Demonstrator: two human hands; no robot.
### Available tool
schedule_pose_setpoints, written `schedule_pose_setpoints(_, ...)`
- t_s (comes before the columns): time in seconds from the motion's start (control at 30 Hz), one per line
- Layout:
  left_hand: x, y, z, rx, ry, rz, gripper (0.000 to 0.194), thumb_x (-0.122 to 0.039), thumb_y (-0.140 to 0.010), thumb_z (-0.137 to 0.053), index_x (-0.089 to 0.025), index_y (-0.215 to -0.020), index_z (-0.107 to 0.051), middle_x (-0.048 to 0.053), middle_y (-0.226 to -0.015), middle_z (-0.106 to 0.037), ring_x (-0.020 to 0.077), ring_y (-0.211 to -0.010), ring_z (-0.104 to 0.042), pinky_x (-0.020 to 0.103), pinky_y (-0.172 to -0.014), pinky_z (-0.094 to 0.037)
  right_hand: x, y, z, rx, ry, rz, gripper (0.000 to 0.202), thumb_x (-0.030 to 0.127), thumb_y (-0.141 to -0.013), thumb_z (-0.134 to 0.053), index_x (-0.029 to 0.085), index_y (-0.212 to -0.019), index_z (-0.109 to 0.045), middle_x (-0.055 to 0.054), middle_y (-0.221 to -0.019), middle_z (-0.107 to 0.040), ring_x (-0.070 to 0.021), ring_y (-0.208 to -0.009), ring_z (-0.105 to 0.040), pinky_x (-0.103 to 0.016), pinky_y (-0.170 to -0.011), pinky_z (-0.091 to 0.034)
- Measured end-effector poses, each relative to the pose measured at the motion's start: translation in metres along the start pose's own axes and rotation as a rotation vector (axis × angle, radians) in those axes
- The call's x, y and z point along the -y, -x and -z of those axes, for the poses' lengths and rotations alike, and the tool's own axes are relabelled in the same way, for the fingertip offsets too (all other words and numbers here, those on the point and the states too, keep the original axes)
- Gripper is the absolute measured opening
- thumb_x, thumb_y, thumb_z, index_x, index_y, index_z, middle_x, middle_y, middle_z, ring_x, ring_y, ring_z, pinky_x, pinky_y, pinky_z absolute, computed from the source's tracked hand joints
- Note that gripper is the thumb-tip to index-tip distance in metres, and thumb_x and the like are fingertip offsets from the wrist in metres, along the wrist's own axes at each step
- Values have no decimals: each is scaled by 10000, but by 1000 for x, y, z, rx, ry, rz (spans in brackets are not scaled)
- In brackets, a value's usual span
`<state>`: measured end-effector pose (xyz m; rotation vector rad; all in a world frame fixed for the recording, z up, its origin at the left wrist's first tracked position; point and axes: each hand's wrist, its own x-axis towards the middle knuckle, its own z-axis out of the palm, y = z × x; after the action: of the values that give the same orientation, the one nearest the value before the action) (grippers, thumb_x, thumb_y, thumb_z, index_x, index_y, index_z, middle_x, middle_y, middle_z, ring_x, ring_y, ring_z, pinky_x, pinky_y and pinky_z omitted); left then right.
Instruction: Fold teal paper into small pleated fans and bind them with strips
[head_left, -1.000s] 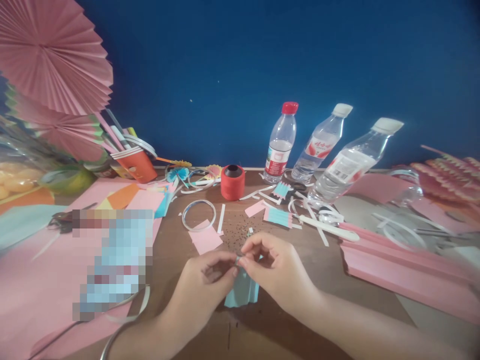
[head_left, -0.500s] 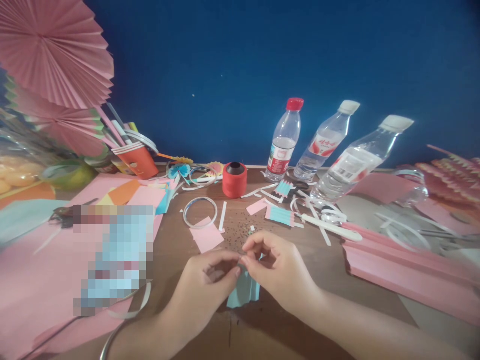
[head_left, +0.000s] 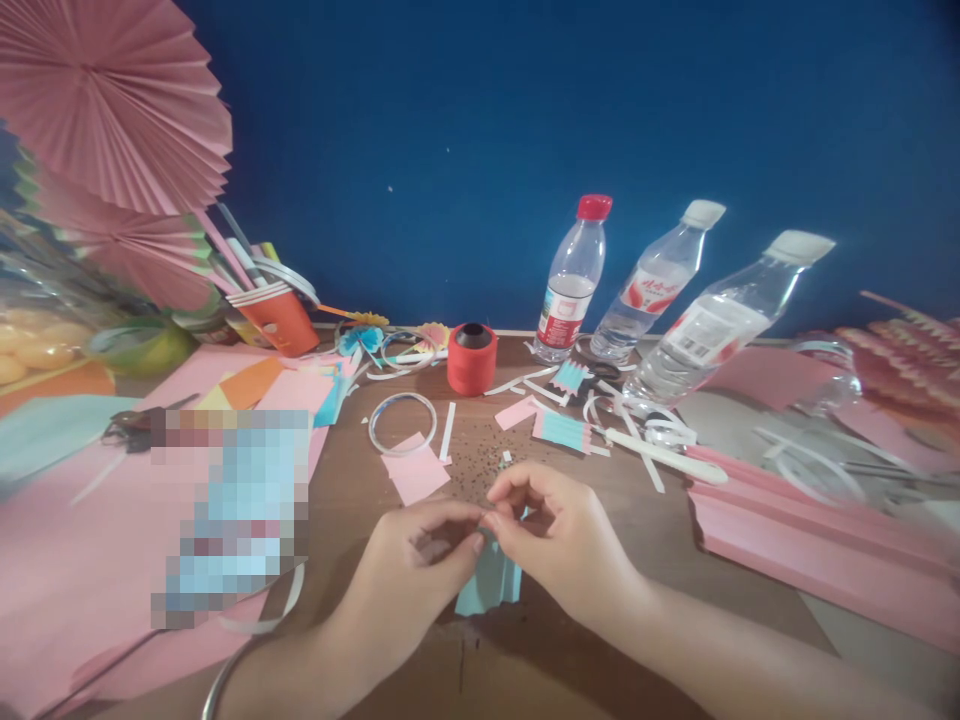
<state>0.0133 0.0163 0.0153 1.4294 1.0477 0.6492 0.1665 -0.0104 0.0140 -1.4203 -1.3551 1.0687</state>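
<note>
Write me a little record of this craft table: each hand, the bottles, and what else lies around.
Left hand: fingertips pinched at the top of the light-blue folded paper
Right hand: fingertips at the same spot, close against the left's
Bottles: one red-capped bottle, two white-capped bottles
Beyond the hands: red spool, pink paper square
Far left: pink pleated fans, orange cup
Unclear: exact grip, hidden by the fingers
</note>
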Motion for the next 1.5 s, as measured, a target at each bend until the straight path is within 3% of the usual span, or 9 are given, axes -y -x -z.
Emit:
schedule_pose_setpoints(0.87,2,0,0,5,10,-15,217,-168,-728,-594,-230,-908,-699,31,-879,-702,178,-796,-636,252,-724,-503,2,1,0,-1,32,-5,73,155,-714,-540,210,-762,-550,38,-635,-563,-86,-585,-520,-160,-502,-427)
schedule_pose_setpoints(1.07,-1,2,1,51,35,-20,179,-217,-733,-602,-231,-879,-703,28,-861,-698,179,-783,-631,256,-724,-492,4,1,-1,-4,59,0,101,138,-708,-533,208,-777,-554,40,-645,-559,-76,-559,-515,-153,-489,-417)
schedule_pose_setpoints(1.27,0,-3,3,-49,-57,-7,128,-298,-721,-618,-196,-704,-694,22,-695,-685,163,-677,-604,226,-620,-463,12,5,4,89,42,50,88,136,-761,-481,211,-785,-520,33,-729,-557,-78,-660,-531,-153,-564,-431)
schedule_pose_setpoints(1.5,2,-5,4,-156,-77,-60,131,-293,-742,-600,-191,-688,-664,3,-674,-662,130,-643,-574,195,-594,-440,8,2,0,19,31,-58,82,183,-717,-566,211,-766,-506,37,-688,-569,-95,-618,-532,-184,-530,-424)
